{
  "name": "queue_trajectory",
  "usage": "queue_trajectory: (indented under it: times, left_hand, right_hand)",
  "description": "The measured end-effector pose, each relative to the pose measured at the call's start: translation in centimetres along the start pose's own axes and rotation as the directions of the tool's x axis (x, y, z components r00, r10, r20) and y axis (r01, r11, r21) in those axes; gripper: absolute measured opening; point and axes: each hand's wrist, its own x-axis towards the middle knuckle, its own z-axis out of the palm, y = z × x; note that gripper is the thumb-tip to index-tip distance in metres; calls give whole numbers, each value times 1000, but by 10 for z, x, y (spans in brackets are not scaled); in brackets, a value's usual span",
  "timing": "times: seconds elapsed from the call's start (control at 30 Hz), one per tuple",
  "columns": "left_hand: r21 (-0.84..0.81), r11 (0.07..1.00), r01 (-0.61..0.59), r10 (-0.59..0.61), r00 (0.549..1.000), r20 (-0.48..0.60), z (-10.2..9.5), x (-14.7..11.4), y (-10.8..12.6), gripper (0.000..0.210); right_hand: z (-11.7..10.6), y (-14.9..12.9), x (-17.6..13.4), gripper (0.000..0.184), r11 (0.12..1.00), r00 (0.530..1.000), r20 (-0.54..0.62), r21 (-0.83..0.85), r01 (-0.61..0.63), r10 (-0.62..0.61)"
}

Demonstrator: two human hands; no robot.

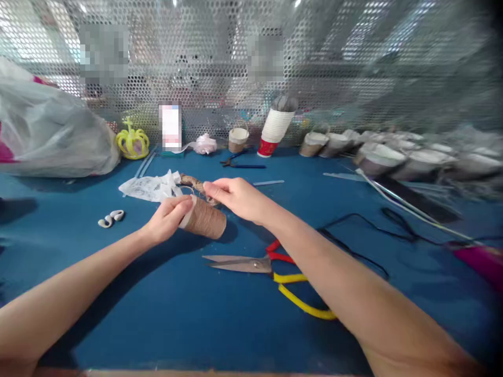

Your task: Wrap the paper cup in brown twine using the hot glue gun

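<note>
Twine-wrapped cup (206,219) — tipped sideways, white-rimmed

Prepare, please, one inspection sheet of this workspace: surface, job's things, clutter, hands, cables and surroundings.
Surface: blue tabletop, partly in shadow.
Job's things: tilted twine-wrapped cup; brown twine beside it.
Clutter: scissors with blades slightly open, pliers, stacked paper cups, plastic bag.
Hands: left hand grips the cup near its pale rim; right hand pinches the twine.
Cables: black cable, lying loose; white cable.
Surroundings: perforated screen behind.

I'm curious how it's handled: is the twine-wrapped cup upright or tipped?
Tipped: in the left hand, the twine-wrapped cup slants sideways, its white rim leftward and other end rightward.
</note>
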Motion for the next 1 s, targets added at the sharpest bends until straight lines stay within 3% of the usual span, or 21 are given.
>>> queue_trajectory:
  times: [0.13,0.23,0.33,0.43,0.5,0.6,0.77,1.0]
  left_hand:
    - [28,997,-66,66,998,17,0,-4,6,28]
    - [104,978,-181,174,982,75,1,-10,14,32]
    - [118,967,-224,203,965,163,1,-13,20,33]
    - [74,988,-137,119,971,205,0,-11,20,32]
    - [-23,999,-38,42,982,183,1,-9,18,29]
    - [-218,971,101,-70,987,148,3,-5,16,25]
    - [-385,894,229,-183,971,152,9,-4,18,25]
    - [-411,852,325,-321,944,81,15,-3,21,24]
  right_hand:
    - [-13,3,-8,64,998,980,196,49,-28,18]
    - [-18,13,-14,74,982,924,383,179,-53,-20]
    - [-17,19,-22,70,954,894,440,294,-58,-81]
    - [-11,14,-31,68,974,934,348,228,-6,-76]
    - [-8,7,-39,68,998,979,194,38,55,-62]
    - [-1,1,-48,69,975,994,10,-197,104,-104]
    - [10,8,-55,67,923,973,-51,-333,196,-225]
    - [22,14,-55,67,844,940,-74,-469,261,-332]
